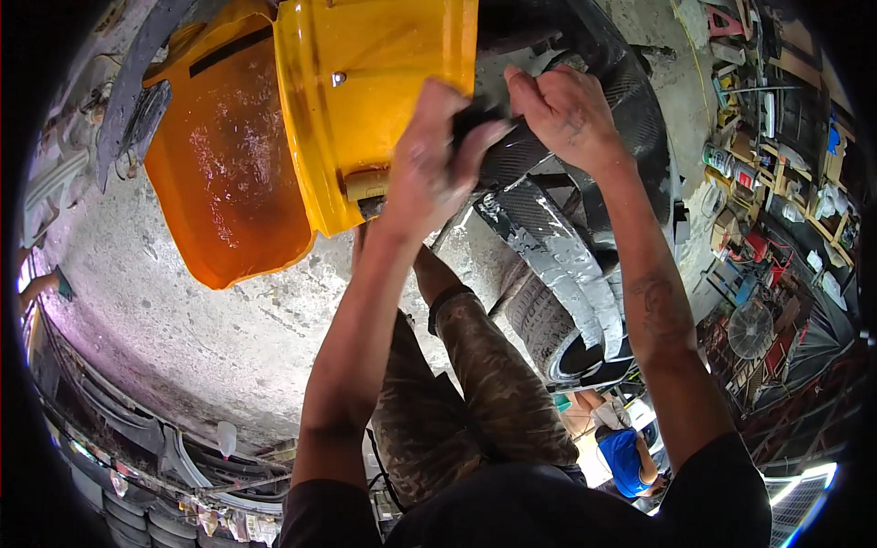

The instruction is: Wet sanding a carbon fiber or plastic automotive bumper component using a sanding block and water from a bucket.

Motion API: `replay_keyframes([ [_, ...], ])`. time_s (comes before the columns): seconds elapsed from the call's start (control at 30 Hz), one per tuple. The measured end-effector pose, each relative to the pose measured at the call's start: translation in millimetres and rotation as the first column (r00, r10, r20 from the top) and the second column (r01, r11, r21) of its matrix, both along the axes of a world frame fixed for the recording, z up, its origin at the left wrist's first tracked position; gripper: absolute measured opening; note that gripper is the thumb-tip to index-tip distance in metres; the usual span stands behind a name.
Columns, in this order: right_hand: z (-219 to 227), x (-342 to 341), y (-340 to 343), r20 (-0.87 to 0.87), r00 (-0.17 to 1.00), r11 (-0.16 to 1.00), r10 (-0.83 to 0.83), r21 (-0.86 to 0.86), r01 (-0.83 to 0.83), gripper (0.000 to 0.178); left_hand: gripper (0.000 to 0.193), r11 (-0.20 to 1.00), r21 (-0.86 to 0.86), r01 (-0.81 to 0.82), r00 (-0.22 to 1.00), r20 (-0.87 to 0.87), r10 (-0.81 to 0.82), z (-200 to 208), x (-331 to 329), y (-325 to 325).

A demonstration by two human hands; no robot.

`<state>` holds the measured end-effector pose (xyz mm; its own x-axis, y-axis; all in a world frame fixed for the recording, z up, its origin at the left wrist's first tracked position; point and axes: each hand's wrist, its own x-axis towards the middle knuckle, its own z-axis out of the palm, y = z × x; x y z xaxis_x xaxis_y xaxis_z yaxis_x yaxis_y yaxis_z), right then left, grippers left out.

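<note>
My left hand [431, 169] is smeared by motion at the right edge of a glossy yellow panel [365, 100]. Its thumb and fingers surround a dark blur, so I cannot tell whether they grip anything. Just to the right, my right hand [568, 114] is closed, thumb against curled fingers, above a black carbon-patterned part [644, 146]. Whatever it pinches is hidden. Joined to the yellow panel's left side is a translucent orange moulded shell [228, 173]. Below my hands, a carbon-patterned strip with worn silver patches [548, 251] slants down to the right.
A tyre [539, 310] lies beside my legs on the stained concrete floor [183, 301]. Cluttered shelves [776, 183] and a round fan [751, 329] stand at the right. A person in a blue shirt [626, 461] is behind, and another person's hand [41, 288] shows at far left.
</note>
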<state>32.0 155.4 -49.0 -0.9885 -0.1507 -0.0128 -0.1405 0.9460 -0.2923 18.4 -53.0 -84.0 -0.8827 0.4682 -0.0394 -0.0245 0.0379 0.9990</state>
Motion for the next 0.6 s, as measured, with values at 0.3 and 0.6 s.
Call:
replay_keyframes([
  [0.3,1,-7,2,-0.024,1.000,0.999,0.007,-0.042,-0.008,0.008,0.029,0.999,-0.043,0.000,0.986,-0.165,-0.008,4,-10,8],
  [0.6,-2,-4,-4,-0.030,0.998,0.998,0.055,-0.033,-0.056,0.009,0.027,0.993,-0.070,-0.094,0.978,-0.194,0.079,-3,-23,10],
])
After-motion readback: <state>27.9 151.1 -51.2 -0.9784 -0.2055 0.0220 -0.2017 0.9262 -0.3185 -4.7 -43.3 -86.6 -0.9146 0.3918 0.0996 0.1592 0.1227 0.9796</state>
